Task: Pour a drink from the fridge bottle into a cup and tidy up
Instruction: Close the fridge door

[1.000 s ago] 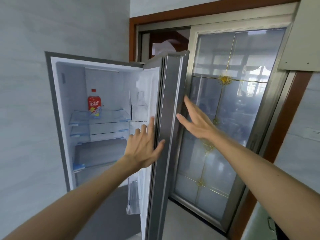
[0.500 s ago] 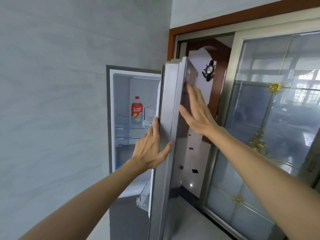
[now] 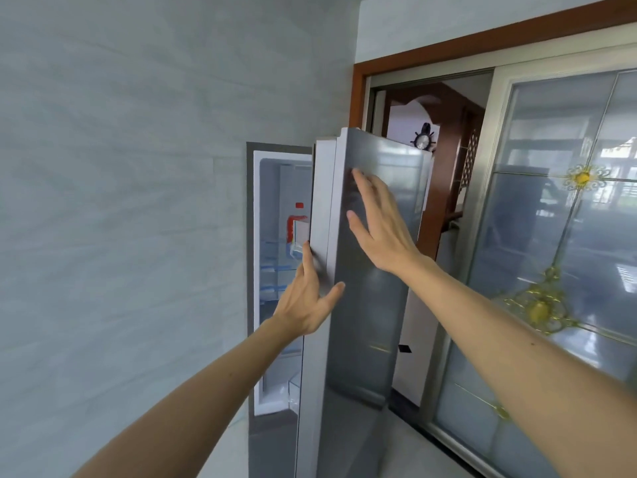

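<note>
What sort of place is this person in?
Probably a home kitchen: a partly open fridge with a red drink bottle on its shelf, beside a wood-framed sliding glass door leading to another room.

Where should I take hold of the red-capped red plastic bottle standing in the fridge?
The red plastic bottle stands upright on the glass shelf, so wrap the left hand round its body, coming from the front-left; the grey fridge door hides its right side.
</note>
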`<state>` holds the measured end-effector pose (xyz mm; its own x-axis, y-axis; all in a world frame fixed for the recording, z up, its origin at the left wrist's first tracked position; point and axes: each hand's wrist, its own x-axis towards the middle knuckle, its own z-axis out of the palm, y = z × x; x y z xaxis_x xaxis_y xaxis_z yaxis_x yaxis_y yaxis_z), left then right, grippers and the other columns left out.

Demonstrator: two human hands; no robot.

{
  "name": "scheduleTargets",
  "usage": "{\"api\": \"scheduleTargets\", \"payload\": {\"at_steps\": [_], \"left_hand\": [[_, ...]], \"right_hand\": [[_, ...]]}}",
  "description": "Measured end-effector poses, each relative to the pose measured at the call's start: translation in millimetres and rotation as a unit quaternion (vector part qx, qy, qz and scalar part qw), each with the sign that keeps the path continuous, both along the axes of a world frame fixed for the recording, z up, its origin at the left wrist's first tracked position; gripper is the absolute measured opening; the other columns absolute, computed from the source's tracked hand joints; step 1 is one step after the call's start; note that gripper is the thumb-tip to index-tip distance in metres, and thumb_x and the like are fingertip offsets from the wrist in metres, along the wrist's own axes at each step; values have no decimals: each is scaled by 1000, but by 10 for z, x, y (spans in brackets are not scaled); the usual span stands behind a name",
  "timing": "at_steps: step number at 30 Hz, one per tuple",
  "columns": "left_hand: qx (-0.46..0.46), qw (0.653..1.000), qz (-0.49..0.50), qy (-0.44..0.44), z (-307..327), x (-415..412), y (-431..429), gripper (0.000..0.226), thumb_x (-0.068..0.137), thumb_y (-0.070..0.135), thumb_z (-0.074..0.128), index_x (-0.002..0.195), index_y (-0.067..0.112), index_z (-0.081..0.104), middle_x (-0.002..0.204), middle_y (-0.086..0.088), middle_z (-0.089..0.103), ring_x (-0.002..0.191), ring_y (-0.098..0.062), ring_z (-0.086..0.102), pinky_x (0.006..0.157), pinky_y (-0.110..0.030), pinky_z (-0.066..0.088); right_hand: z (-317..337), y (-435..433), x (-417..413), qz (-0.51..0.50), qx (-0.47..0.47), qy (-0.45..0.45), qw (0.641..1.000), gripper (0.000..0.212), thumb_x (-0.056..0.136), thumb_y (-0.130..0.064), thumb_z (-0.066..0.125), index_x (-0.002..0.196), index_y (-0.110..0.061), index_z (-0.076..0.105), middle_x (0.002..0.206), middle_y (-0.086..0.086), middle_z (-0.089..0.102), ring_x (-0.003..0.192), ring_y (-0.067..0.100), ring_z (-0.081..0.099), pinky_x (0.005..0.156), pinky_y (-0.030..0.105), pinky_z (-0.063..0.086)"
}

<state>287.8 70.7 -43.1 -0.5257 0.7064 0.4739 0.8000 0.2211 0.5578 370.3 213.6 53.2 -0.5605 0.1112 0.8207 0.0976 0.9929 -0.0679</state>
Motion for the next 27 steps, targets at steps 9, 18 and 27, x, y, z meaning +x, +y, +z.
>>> {"api": "scheduleTargets", "payload": {"at_steps": [9,18,27], "left_hand": [[54,998,6,-42,-104,-515,82,106,78,81,34,151,34,-27,166,-3,16,143,-33,39,112,-53,41],[167,981,35,-92,-175,-925,222,103,86,56,52,154,30,-20,162,19,-9,149,-4,4,120,-27,14],[293,944,79,-130,-258,-1239,437,89,88,40,59,158,37,4,164,24,10,148,7,11,125,-31,17]], "right_hand": [[14,51,-614,-35,67,11,997,62,103,-43,30,158,-25,6,165,15,0,151,31,10,122,55,10],[-39,268,-1339,-7,134,32,990,66,102,-45,35,158,-24,9,165,17,-3,153,31,-2,121,57,5],[-188,386,-1967,54,160,124,978,63,100,-40,37,156,-20,17,162,24,9,151,39,4,119,61,8]]}}
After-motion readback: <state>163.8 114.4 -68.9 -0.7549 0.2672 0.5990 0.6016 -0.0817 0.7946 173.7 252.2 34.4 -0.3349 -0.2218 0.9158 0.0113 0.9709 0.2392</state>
